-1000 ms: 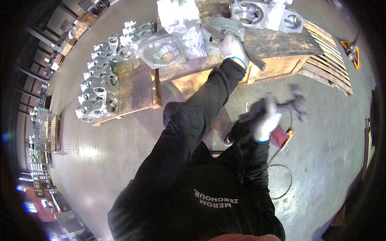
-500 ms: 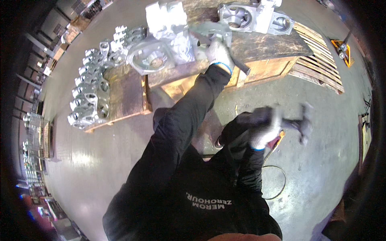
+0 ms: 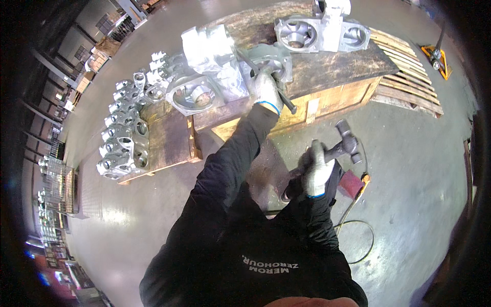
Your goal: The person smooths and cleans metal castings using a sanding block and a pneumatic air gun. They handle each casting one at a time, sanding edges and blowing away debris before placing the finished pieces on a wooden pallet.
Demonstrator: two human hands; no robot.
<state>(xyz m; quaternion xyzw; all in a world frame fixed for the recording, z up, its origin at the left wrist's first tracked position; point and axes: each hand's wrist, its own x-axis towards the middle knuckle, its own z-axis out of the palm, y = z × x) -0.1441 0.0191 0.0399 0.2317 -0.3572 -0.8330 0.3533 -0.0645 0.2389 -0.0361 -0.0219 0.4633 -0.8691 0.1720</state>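
A long, dark, worn wooden desk (image 3: pixel 332 66) is standing on the grey concrete floor (image 3: pixel 419 169), and it is carrying several large silvery cast-metal housings with round openings (image 3: pixel 204 77), one lying just in front of the person and another (image 3: pixel 322 33) sitting at the far end. To the left, a lower wooden pallet (image 3: pixel 169 140) is bearing a row of smaller shiny castings of the same kind (image 3: pixel 125 138), packed close together. The person, in a black jacket and pale work gloves, is reaching the left hand (image 3: pixel 267 89) out to the desk's near edge, its fingers curled tightly around a thin dark steel rod (image 3: pixel 279 89) that is pressing against a greyish round casting (image 3: pixel 268 59). The right hand (image 3: pixel 317 169) is gripping the handle of a dark steel hammer (image 3: pixel 337 148), fist closed, raised beside the body, well apart from the desk.
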